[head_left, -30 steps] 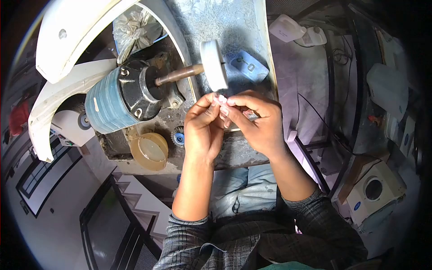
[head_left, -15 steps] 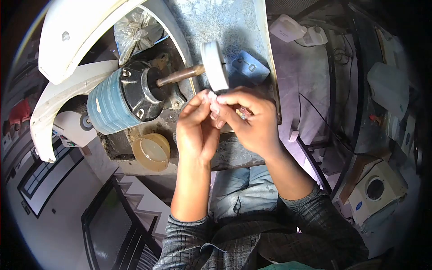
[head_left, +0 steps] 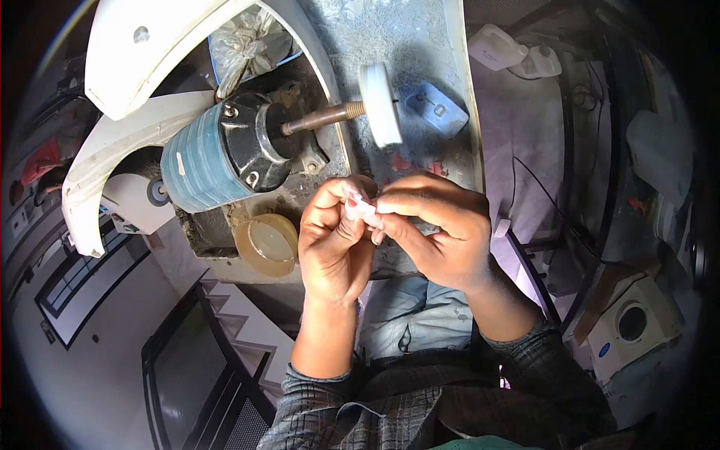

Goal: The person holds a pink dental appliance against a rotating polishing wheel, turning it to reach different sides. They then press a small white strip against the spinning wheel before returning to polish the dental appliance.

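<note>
My left hand (head_left: 334, 236) and my right hand (head_left: 435, 225) meet in front of a polishing motor, fingertips closed on one small pale piece with a reddish spot (head_left: 363, 208). Fingers cover most of it, so its kind cannot be made out. Just beyond the hands is a white polishing wheel (head_left: 381, 105), mounted on a rusty threaded shaft (head_left: 322, 118). That shaft comes out of the blue and black motor (head_left: 206, 161) on the left. A gap separates the hands from the wheel.
A blue dish (head_left: 437, 109) with a small metal item lies right of the wheel. Left of my hands stands a yellowish bowl of cloudy liquid (head_left: 266, 246). White curved guards (head_left: 142, 56) arch around the motor. Red bits (head_left: 437, 168) lie on the bench.
Both hands have come down and back from the wheel's lower edge, still pinching the small piece, whose reddish spot now shows. The whole view has shifted slightly.
</note>
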Demonstrator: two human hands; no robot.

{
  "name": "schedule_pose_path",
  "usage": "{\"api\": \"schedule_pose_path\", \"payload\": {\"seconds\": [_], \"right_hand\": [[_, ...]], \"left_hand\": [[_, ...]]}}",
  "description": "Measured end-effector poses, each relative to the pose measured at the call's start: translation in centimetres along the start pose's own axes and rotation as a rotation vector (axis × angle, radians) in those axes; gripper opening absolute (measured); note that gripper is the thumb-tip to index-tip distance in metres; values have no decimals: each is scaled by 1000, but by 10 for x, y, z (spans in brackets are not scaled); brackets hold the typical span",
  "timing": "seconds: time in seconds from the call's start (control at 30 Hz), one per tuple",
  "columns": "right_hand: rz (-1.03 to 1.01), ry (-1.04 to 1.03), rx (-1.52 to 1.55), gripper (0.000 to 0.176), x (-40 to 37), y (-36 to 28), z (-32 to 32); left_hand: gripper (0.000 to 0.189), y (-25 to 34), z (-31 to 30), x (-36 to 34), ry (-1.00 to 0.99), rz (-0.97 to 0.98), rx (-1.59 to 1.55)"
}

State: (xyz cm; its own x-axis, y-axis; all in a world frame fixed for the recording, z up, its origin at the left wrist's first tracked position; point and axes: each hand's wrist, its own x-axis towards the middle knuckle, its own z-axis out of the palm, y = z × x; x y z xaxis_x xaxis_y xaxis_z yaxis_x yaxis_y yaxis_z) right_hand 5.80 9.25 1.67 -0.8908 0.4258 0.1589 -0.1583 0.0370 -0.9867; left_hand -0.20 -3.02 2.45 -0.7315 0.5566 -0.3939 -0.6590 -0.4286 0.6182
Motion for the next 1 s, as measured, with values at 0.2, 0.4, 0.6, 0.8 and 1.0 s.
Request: {"api": "schedule_pose_path", "payload": {"seconds": [0.2,0.4,0.6,0.8,1.0], "right_hand": [[334,163,164,8,-12,42,3],[382,307,287,6,-8,59,1],[434,303,247,7,7,59,2],[380,307,243,7,-2,58,-3],[416,295,241,5,6,59,-4]], "left_hand": [[9,-33,-14,32,178,-140,43],[11,-42,-10,53,241,-198,55],[11,-39,-8,64,263,-213,-29],[11,-43,-3,55,276,-214,19],[12,-46,-9,64,314,-235,17]]}}
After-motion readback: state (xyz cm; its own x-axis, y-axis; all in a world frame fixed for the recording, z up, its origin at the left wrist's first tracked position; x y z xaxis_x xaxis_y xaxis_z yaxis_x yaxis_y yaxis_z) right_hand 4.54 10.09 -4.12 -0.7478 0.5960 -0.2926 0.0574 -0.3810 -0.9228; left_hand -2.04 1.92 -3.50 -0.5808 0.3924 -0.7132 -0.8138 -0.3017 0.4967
